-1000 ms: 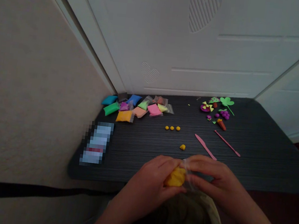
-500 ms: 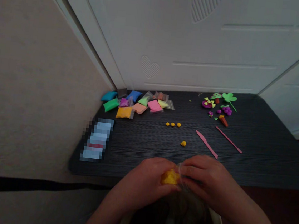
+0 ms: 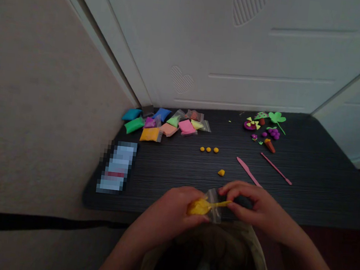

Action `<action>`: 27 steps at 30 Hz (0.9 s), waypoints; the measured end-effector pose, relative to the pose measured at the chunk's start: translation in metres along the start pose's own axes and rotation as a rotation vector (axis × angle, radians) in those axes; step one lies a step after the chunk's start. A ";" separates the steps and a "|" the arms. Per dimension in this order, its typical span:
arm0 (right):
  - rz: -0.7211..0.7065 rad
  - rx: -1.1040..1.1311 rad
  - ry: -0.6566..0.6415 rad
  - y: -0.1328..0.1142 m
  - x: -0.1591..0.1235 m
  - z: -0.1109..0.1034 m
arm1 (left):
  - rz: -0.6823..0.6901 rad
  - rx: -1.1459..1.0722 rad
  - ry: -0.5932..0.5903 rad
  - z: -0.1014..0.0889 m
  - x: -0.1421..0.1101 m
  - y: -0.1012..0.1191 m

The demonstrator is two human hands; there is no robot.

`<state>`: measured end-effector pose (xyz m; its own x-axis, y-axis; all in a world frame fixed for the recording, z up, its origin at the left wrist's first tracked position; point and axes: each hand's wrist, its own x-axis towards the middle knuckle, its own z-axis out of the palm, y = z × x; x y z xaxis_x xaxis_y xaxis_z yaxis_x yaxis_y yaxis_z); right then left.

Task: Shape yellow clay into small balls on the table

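Observation:
At the near edge of the dark table [image 3: 306, 192], my left hand [image 3: 171, 214] is closed round a lump of yellow clay in a small clear bag [image 3: 204, 206]. My right hand [image 3: 253, 206] pinches a stretched strand of that clay, pulled out to the right of the bag. A small yellow clay piece [image 3: 221, 172] lies on the table just beyond my hands. Three yellow clay balls [image 3: 208, 149] sit in a row further back.
Several coloured clay packets [image 3: 164, 124] are heaped at the table's back left. Two pink modelling tools [image 3: 249, 172] [image 3: 275, 168] lie right of centre. Finished clay figures [image 3: 265, 129] stand at the back right. A blurred card [image 3: 116, 169] lies at the left edge. A white panelled door [image 3: 241, 51] rises behind.
My hands have drawn apart. The right hand has pulled a thin strand of yellow clay out of the lump, and the clear bag now shows between the hands.

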<state>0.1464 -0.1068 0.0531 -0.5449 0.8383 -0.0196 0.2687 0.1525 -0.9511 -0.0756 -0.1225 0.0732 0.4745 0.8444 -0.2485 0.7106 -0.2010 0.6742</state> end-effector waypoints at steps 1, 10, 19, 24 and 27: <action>0.035 0.077 0.068 0.005 -0.002 -0.004 | -0.018 0.013 0.006 -0.001 0.000 -0.003; 0.127 0.207 0.265 0.012 -0.005 0.007 | -0.030 -0.010 0.019 -0.001 0.002 -0.004; -0.022 -0.176 0.069 -0.008 0.004 0.016 | -0.006 0.016 0.033 -0.001 0.002 -0.004; 0.099 -0.215 0.071 -0.007 0.003 0.017 | -0.007 0.014 0.035 0.000 0.001 -0.004; 0.093 -0.236 0.010 -0.008 0.003 0.017 | 0.004 0.013 0.030 0.001 0.001 -0.006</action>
<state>0.1293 -0.1144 0.0551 -0.5015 0.8595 -0.0990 0.4955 0.1915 -0.8472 -0.0791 -0.1209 0.0686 0.4619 0.8580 -0.2248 0.7154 -0.2105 0.6663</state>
